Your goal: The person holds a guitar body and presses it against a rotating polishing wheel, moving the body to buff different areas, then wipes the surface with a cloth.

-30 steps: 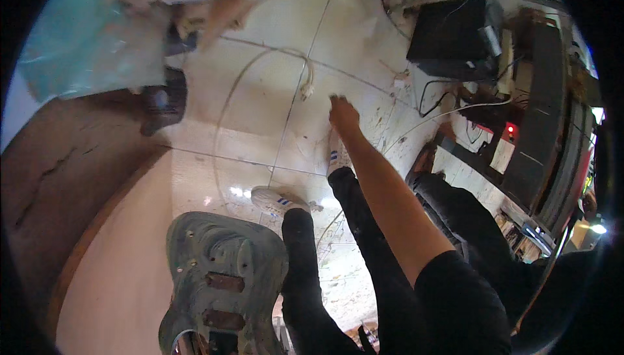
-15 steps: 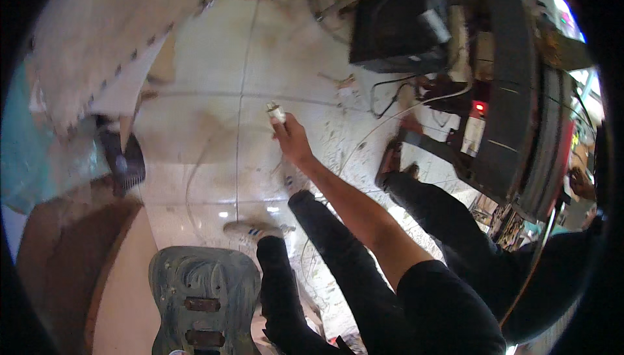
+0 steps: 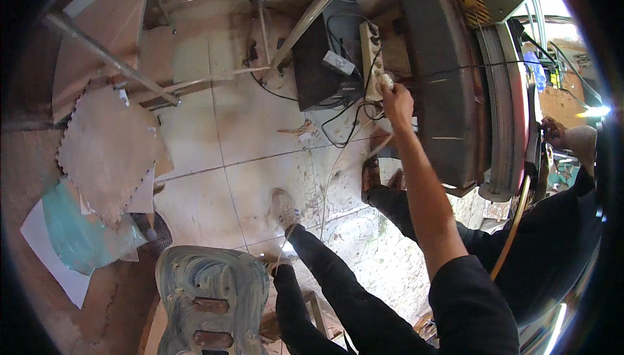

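Hand (image 3: 398, 103) gripping plug (image 3: 387, 82), strip (image 3: 372, 52) edge (floor (image 3: 257, 131) leftward)

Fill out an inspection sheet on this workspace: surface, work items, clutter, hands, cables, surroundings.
Surface: tiled floor, stained and speckled.
Work items: white plug at the near end of a pale power strip; whether it is fully seated cannot be told.
Clutter: scalloped-edged sheet and teal plastic sheet at left; small debris on the floor.
Hands: right hand grips the plug; left hand not in view.
Cables: black cable loops on the floor beside the strip.
Surroundings: black box-shaped unit left of the strip; guitar-shaped body at lower left; another person in dark clothing at right.
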The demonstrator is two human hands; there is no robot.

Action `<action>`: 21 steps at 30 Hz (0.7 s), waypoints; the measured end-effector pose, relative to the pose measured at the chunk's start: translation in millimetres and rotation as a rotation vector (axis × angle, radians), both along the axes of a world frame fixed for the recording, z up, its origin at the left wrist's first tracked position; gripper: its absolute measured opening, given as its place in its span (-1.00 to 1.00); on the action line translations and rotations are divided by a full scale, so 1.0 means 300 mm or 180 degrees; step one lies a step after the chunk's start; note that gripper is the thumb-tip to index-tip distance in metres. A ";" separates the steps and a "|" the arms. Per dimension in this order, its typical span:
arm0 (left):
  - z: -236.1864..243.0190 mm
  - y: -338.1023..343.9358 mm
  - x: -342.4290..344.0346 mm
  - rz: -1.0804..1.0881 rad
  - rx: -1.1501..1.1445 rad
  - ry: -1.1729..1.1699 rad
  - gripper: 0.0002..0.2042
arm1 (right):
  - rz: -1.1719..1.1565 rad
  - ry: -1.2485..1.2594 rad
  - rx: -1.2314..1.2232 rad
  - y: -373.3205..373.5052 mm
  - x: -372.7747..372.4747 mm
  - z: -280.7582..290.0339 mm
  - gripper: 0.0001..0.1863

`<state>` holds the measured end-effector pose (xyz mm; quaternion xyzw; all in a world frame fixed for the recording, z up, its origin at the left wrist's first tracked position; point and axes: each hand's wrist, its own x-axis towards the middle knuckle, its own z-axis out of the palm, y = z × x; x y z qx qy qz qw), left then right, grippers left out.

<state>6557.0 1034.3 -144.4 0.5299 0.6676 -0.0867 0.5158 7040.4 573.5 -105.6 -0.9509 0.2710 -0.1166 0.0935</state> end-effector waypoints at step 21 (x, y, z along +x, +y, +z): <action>-0.008 -0.119 0.286 -0.0489 0.0122 0.0097 -0.71 | 0.1502 0.2233 -0.0666 -0.335 0.361 -0.027 -0.66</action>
